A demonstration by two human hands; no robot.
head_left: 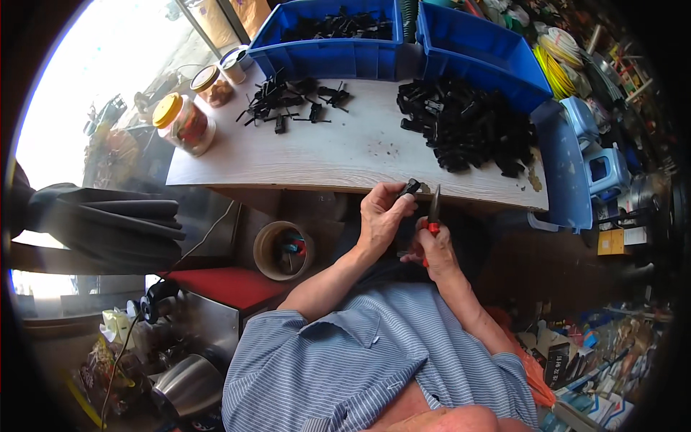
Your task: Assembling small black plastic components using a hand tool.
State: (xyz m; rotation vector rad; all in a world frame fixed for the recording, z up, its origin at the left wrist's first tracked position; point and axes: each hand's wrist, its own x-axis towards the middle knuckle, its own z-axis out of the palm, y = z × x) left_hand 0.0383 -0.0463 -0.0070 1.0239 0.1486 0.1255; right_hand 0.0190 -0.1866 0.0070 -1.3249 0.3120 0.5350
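My left hand (pixel 383 216) is closed round a small black plastic part (pixel 411 187), held up just over the table's front edge. To its right, my right hand (pixel 436 250) grips pliers (pixel 435 209) with red handles, their dark pointed jaws standing upward, apart from the part. Whether the jaws are parted is too small to tell. A large heap of black plastic parts (pixel 468 126) lies on the right of the table. Toward the left lies a smaller, looser group of black parts with thin prongs (pixel 277 97).
Behind the parts stand a filled blue bin (pixel 327 59) and another blue bin (pixel 482 61). A yellow-lidded jar (pixel 183 126) and smaller containers line the pale table's (pixel 345 155) left side. Below it stands a bucket (pixel 260 252) beside a red-topped surface (pixel 223 288).
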